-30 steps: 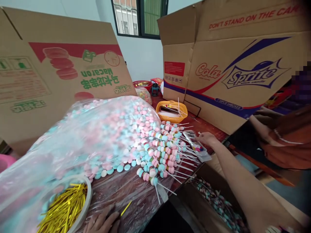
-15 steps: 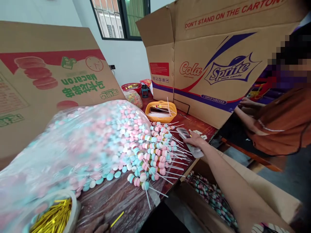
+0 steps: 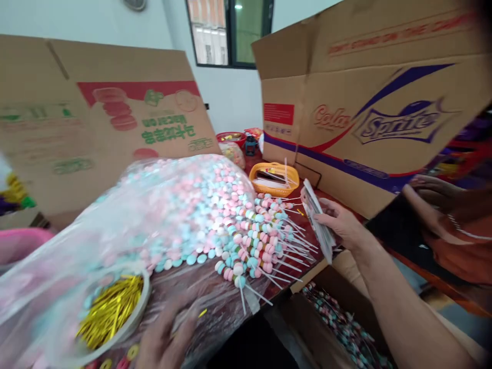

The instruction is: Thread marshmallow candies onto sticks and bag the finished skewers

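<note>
"Plastic first: clear-and-white flat packet [image 3: 323, 233]. Where, which way?"

"4 o'clock of centre, near the desk's [image 3: 255, 160] right edge. Tilted, long axis about 11 to 5, upper end at 11. Can't tell if the lower end touches. Print too blurred."

"Right hand [image 3: 342, 223]?"

"Gripping the packet, thumb on the near face, coming in from 4 o'clock."

"Left hand [image 3: 167, 333]?"

"7 o'clock, blurred. Fingers a bit apart, bent; can't tell if they grip anything. Gold twist tie [image 3: 203, 312] just beside the fingertips, at their 1 o'clock."

"Containers?"

"White bowl [image 3: 147, 297], 8 o'clock: gold ties [image 3: 111, 310] inside, piled. Yellow basket [image 3: 273, 193], between 10 and 11 from the packet: white sticks, something dark. Open carton [image 3: 298, 323], 5 o'clock, below desk level: heap of candy skewers [image 3: 342, 323]. Clear bag [image 3: 172, 200], 9 o'clock: loose pink, blue and white candies."

"Anything on the desk by the packet?"

"Pile of finished-looking skewers [image 3: 257, 243], 8 to 9 o'clock from it, most bare sticks toward 4."
</note>
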A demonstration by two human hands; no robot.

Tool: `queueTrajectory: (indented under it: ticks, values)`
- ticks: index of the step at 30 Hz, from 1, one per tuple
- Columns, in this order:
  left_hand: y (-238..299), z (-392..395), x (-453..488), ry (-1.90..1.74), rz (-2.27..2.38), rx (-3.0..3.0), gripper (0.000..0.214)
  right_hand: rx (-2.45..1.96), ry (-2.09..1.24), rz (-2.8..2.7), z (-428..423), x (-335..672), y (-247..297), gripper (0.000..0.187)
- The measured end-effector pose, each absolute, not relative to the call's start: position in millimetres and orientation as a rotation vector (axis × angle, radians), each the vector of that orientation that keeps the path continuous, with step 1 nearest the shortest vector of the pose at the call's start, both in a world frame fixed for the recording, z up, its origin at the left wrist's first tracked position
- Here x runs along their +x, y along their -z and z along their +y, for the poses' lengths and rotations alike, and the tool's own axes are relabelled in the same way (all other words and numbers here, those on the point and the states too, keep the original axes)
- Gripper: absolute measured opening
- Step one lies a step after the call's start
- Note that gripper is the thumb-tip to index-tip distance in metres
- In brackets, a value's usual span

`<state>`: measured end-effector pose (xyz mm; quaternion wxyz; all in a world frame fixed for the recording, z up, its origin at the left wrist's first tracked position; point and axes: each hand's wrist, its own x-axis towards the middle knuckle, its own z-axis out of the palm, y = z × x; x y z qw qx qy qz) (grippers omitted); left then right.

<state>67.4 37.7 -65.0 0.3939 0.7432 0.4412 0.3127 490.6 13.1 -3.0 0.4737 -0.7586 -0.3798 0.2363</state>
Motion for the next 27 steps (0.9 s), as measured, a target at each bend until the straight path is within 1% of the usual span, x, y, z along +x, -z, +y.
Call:
queueTrajectory:
  ticks: [2, 3, 4, 6, 9, 12, 14, 15, 19, 21, 24, 27]
  values:
    - [37.1, 31.5, 108.2, -0.736, 0.937, 1.434, 0.059, -1.635, -0.756, -1.075, 16.9, 431.6, -6.6, 0.07]
    - [28.3, 31.0, 126.0, -0.753, 0.82, 1.245, 0.07, -1.61, -0.837, -1.133, 17.9, 396.2, -6.1, 0.07]
    - [23.4, 31.7, 139.5, -0.742, 0.745, 1.073, 0.076, -1.627, -0.877, -1.168, 17.3, 359.7, -2.4, 0.072]
    - [23.7, 33.6, 149.4, -0.725, 0.649, 0.807, 0.078, -1.594, -0.847, -1.372, 11.2, 293.9, 11.0, 0.073]
    - [37.9, 28.4, 124.4, -0.72, 0.687, 0.569, 0.072, -1.426, -0.6, -1.784, 2.5, 241.1, 28.4, 0.057]
    - [52.9, 11.8, 82.6, -0.649, 0.74, 0.516, 0.067, -1.344, -0.403, -2.014, 14.7, 239.2, 28.0, 0.044]
    - [59.6, 0.1, 62.5, -0.576, 0.751, 0.529, 0.07, -1.339, -0.312, -2.015, 31.0, 244.0, 23.9, 0.044]
    - [61.9, -4.6, 56.2, -0.552, 0.75, 0.527, 0.073, -1.299, -0.346, -2.052, 38.3, 244.2, 23.1, 0.045]
    - [64.9, -12.1, 48.1, -0.523, 0.731, 0.423, 0.092, -1.117, -0.677, -2.238, 47.5, 231.1, 33.1, 0.039]
    - [65.2, -11.0, 48.0, -0.518, 0.722, 0.381, 0.093, -1.12, -0.697, -2.224, 44.0, 224.5, 42.3, 0.038]
    - [66.3, -7.9, 48.1, -0.534, 0.716, 0.346, 0.085, -1.131, -0.538, -2.197, 39.8, 221.4, 52.8, 0.037]
    - [67.6, -5.9, 48.6, -0.562, 0.726, 0.321, 0.082, -1.073, -0.336, -2.174, 36.9, 222.2, 57.5, 0.034]
